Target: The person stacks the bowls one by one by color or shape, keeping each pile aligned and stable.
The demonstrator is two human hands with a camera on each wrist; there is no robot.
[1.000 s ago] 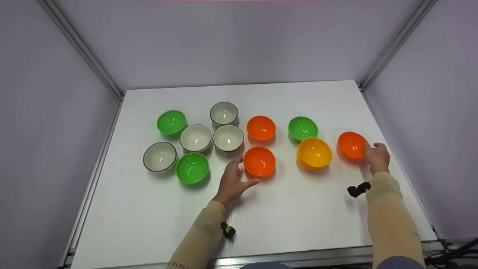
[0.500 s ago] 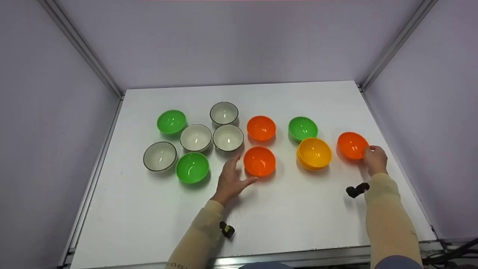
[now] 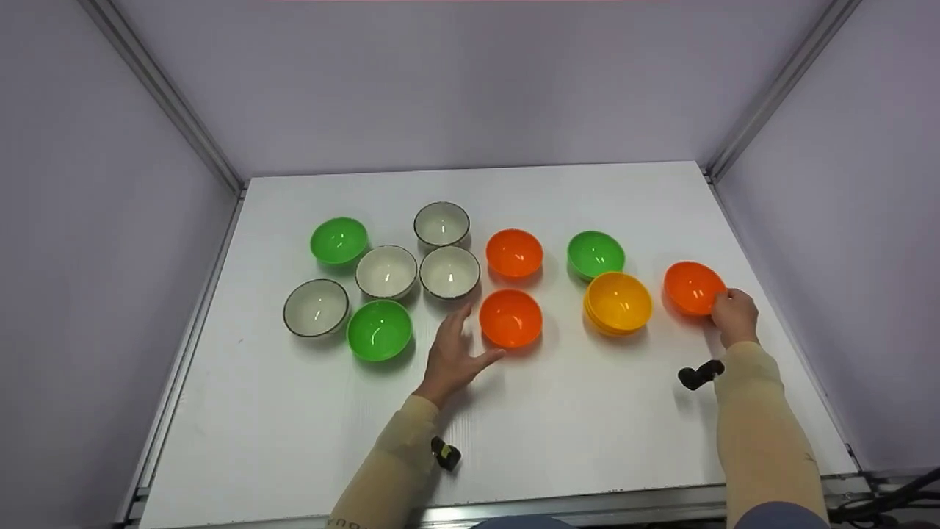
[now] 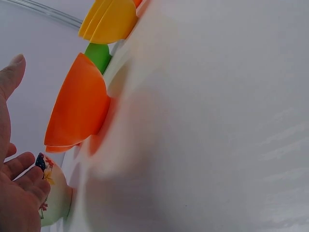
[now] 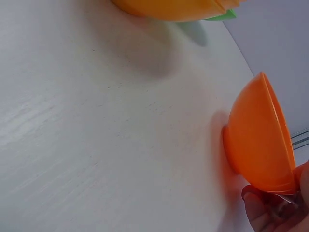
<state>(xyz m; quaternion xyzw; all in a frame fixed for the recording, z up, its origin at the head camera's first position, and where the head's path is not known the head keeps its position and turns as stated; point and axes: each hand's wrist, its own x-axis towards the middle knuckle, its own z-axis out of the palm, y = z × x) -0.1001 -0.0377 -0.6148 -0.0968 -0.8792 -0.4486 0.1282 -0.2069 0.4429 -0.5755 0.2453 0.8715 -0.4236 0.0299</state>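
The right hand [image 3: 734, 314] pinches the near rim of an orange bowl [image 3: 691, 286] that sits on the white desk [image 3: 558, 411] close to its right edge. The left hand [image 3: 449, 353] lies spread, fingers straight, just beside another orange bowl [image 3: 510, 317] in the middle of the desk; whether it touches the bowl cannot be told. Between the two hands stands a stack of yellow bowls [image 3: 617, 302], with a green bowl [image 3: 595, 253] just behind it. A third orange bowl [image 3: 514, 252] sits behind the middle one. To the left cluster four white bowls [image 3: 387, 271] and two more green bowls [image 3: 379, 329], near the left hand's fingers.
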